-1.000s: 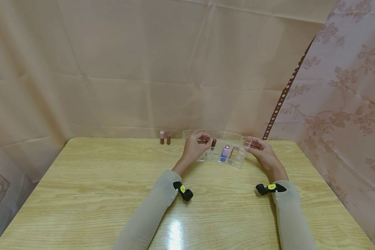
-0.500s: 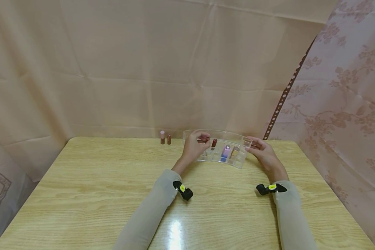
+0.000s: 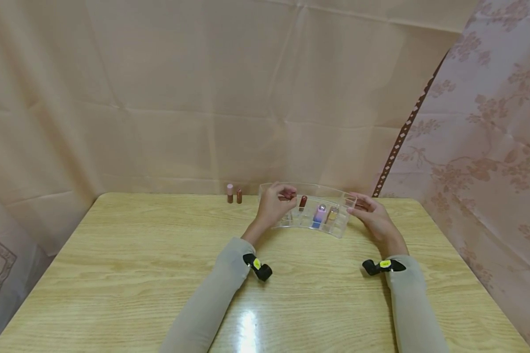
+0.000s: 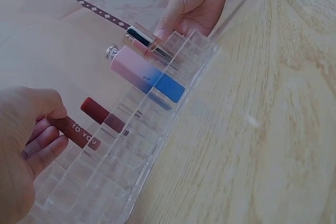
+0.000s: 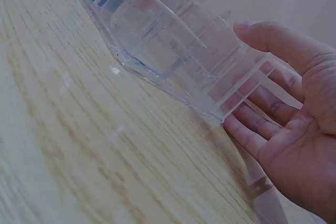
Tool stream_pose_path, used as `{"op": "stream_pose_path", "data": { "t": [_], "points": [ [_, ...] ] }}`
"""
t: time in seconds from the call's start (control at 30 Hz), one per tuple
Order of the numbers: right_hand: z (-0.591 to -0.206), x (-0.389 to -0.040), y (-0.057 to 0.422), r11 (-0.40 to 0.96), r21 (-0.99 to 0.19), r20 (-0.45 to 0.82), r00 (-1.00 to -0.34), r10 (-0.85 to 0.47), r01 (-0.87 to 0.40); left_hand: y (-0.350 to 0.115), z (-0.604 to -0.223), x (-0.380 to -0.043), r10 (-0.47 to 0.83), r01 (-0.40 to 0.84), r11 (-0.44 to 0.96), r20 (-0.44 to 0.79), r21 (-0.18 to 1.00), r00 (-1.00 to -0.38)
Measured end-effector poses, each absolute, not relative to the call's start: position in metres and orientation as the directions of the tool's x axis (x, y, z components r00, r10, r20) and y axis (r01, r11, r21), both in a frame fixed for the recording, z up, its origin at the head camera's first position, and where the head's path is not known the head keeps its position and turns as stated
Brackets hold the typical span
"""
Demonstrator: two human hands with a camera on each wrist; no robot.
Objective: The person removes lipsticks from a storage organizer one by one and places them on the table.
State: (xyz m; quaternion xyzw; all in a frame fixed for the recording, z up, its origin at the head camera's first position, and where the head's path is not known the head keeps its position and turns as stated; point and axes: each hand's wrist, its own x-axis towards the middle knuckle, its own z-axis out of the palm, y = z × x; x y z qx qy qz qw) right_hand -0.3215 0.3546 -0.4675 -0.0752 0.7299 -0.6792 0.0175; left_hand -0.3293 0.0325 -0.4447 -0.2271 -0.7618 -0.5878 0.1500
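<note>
A clear, curved lipstick organizer (image 3: 309,223) with stepped compartments stands on the table. At its left part, my left hand (image 3: 274,203) pinches a brownish-red lipstick tube (image 4: 79,132) lettered "TO YOU". The tube's lower end sits among the clear dividers. Just right of it a dark red lipstick tube (image 3: 303,202) stands in a slot. Farther right are a pink-and-blue tube (image 4: 142,72) with a round silvery top and a gold-toned tube (image 3: 332,214). My right hand (image 3: 371,215) holds the organizer's right end, thumb in front and fingers behind the end wall.
Two more lipstick tubes stand near the table's back edge, left of the organizer: one pink-capped tube (image 3: 229,193) and a reddish-brown tube (image 3: 239,196). A beige curtain (image 3: 181,122) hangs behind the wood-grain table (image 3: 137,255).
My left hand has shifted very slightly left with the lipstick tube in its fingers. The right hand and the organizer stay in place.
</note>
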Motion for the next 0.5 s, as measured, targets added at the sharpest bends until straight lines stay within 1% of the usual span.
{"op": "stream_pose_path", "data": {
  "t": [0.3, 0.5],
  "points": [
    [-0.4669, -0.3212, 0.3555, 0.058, -0.994, 0.085, -0.987, -0.133, -0.093, 0.0282, -0.4395, -0.3292, 0.191, 0.541, 0.178, 0.511, 0.822, -0.838],
    [-0.4672, -0.3214, 0.3560, 0.051, -0.993, 0.102, -0.983, -0.153, -0.111, 0.0259, -0.4355, -0.3305, 0.212, 0.526, 0.176, 0.490, 0.832, -0.845]
  ]
}}
